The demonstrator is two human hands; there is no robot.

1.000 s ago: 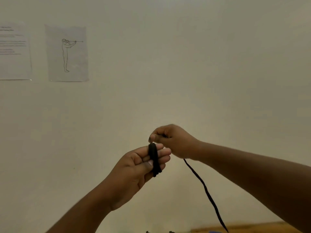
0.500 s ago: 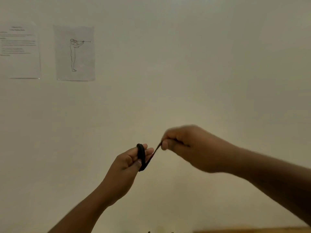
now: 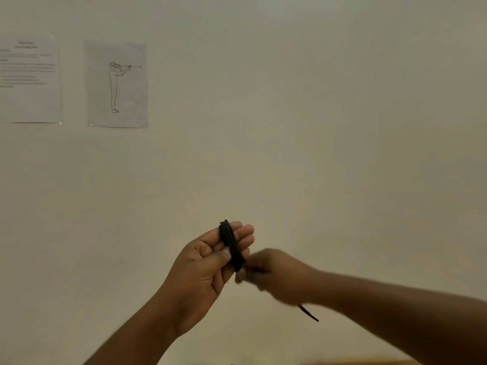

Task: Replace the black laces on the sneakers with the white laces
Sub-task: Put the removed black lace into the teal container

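Note:
A black lace is wound in several turns around the straight fingers of my left hand, whose thumb presses the coil against them. My right hand is blurred, just below and right of the coil, and pinches the free part of the lace. A short black tail sticks out under that hand. Both hands are raised in front of a plain wall. No sneakers or white laces are in view.
Two paper sheets hang on the wall at upper left: a text page and a line drawing of a standing figure. A strip of wooden surface shows at the bottom edge.
My right hand has swung from above the coil down to its lower right, carrying the lace round the left fingers. The hanging tail is much shorter now.

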